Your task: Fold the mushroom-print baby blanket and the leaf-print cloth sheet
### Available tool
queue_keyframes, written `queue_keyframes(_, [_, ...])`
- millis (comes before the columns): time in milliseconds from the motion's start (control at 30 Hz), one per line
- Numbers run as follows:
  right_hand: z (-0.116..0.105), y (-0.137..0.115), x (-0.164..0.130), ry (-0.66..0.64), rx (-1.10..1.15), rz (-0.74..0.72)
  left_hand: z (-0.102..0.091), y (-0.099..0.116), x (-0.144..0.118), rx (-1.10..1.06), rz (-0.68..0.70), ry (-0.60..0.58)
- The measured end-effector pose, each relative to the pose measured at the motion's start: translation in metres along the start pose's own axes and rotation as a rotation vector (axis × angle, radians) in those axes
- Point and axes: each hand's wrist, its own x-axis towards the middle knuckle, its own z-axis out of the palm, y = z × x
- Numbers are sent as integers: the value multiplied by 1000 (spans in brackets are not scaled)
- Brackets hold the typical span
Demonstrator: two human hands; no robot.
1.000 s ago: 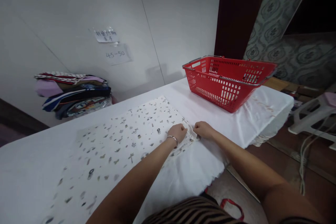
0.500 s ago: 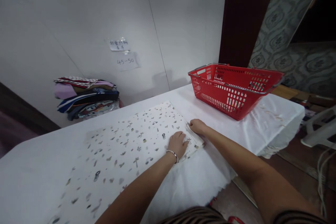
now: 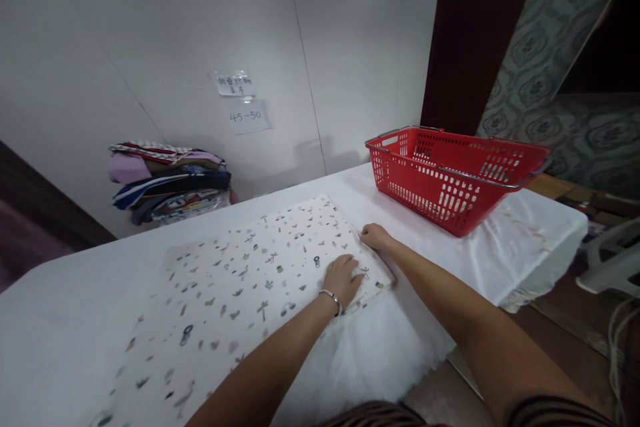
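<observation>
Left hand [image 3: 343,276]: fingers flat, spread on printed cloth [image 3: 250,273]; shifted inward from the corner since a second ago.
Right hand [image 3: 375,236]: fingers curled at cloth's edge, now farther along.
Cloth: smoothed flat on surface [image 3: 450,240], under both sets of fingers.
Red basket [image 3: 450,177]: beyond right fingers.
Folded pile [image 3: 167,180]: far, left of fingers.

White speckled cloth [image 3: 240,273], red basket [image 3: 453,177]

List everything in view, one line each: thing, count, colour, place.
printed cloth: one, white with small dark figures, flat on the table.
table: one, white cover.
basket: one, red, table's far right end.
stack of folded clothes: one, mixed colours, by the wall.
paper notes: two, white, on the wall.
bracelet: one, silver, left wrist.
left hand: flat on the cloth.
right hand: at the cloth's right edge.
</observation>
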Motion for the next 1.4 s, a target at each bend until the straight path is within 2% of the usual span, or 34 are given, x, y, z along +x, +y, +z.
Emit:
queue_keyframes(167, [3, -8, 17, -17, -5, -23, -19, -22, 11, 9, -76, 45])
queue_keyframes(367, [8, -26, 44, -8, 1, -3, -44, -79, 19, 206, -283, 31])
queue_keyframes(533, [8, -29, 52, 40, 17, 18, -49, -121, 13, 268, -408, -42])
queue_keyframes(733, [8, -24, 59, 6, 1, 4, -52, -130, 8, 227, -414, -106])
queue_keyframes(867, [7, -35, 77, -25, -20, -1, -63, -137, 15, 230, -443, -79])
queue_keyframes(1100, [10, -56, 107, -13, -14, 44, -84, -176, 24, 337, -567, -77])
queue_keyframes(1233, [13, -51, 110, 40, 9, 60, -80, -198, 19, 331, -575, -78])
queue_keyframes(1400, [14, -46, 114, 23, 1, 47, -76, -203, 17, 310, -581, -64])
